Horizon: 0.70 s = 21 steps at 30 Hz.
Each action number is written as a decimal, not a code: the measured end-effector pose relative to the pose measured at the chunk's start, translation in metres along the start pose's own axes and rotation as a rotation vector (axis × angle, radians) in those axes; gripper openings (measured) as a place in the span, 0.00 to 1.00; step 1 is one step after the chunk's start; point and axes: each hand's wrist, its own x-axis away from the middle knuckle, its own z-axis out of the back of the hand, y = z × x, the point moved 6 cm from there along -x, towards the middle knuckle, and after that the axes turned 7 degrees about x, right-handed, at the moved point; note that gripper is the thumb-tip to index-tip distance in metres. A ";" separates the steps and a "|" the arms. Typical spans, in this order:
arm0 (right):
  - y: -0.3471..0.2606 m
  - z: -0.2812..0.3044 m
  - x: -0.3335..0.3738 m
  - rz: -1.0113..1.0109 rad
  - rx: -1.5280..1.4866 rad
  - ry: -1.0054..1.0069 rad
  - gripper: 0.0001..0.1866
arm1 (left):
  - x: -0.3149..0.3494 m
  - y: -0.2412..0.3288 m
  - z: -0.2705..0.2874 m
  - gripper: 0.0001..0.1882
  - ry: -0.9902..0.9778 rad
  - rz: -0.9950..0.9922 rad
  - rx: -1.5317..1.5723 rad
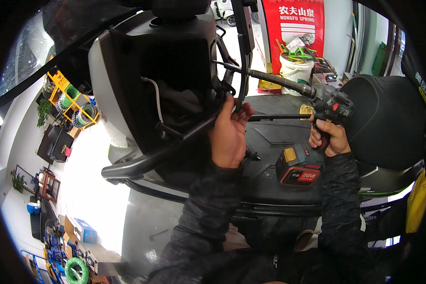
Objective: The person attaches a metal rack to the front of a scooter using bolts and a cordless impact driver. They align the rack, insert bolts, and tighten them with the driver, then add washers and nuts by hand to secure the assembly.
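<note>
In my right hand [334, 138] is the grip of a cordless impact wrench [333, 103]. Its battery [300, 165] sits at the lower end of the grip, above the black floor of a vehicle. A long extension shaft [280, 81] runs from the wrench leftward to a black tubular frame [244, 52], where its tip passes behind the tube. My left hand [229, 137] is closed around the lower end of that frame, thumb up and fingers curled. What lies under those fingers is partly hidden. Beside it stands the vehicle's grey and black front panel [113, 90] with an open hollow.
A black padded seat [383, 123] is at the right. Behind the vehicle stand a white bucket [296, 68] of tools and a red banner [293, 23]. A yellow rack of tyres [73, 99], boxes [80, 230] and a green coil [76, 271] lie to the left.
</note>
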 end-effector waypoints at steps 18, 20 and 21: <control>-0.005 -0.007 0.005 -0.002 0.126 0.169 0.11 | 0.000 -0.011 -0.025 0.16 0.033 -0.123 0.230; 0.000 -0.005 0.003 -0.016 0.092 0.156 0.11 | 0.000 -0.013 -0.026 0.15 0.033 -0.127 0.232; 0.003 -0.003 0.002 -0.041 0.140 0.185 0.14 | 0.000 -0.014 -0.026 0.15 0.029 -0.127 0.231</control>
